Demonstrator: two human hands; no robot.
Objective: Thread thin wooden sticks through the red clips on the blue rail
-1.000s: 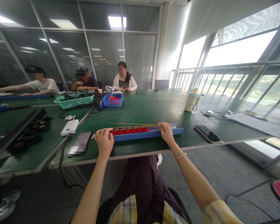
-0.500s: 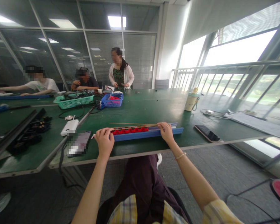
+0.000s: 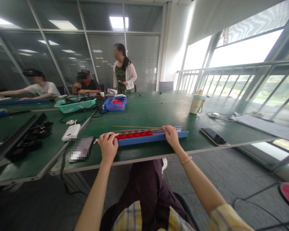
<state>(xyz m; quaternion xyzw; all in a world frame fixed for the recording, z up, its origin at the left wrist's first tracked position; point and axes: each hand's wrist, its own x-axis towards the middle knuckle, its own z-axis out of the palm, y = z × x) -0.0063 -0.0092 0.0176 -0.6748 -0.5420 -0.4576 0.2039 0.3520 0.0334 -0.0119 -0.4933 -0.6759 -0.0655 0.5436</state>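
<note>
Blue tray (image 3: 156,137) lies near the green bench's (image 3: 159,112) front edge, holding red blocks (image 3: 133,134). Left hand (image 3: 108,147) curls its fingers over the tray's left end; right hand (image 3: 171,136) pinches a thin stick (image 3: 137,127) above it.

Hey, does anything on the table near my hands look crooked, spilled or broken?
Nothing stands out. The blue tray lies flat along the table edge, red pieces in a neat row, left hand and right hand at its ends. The phone lies flat.
</note>
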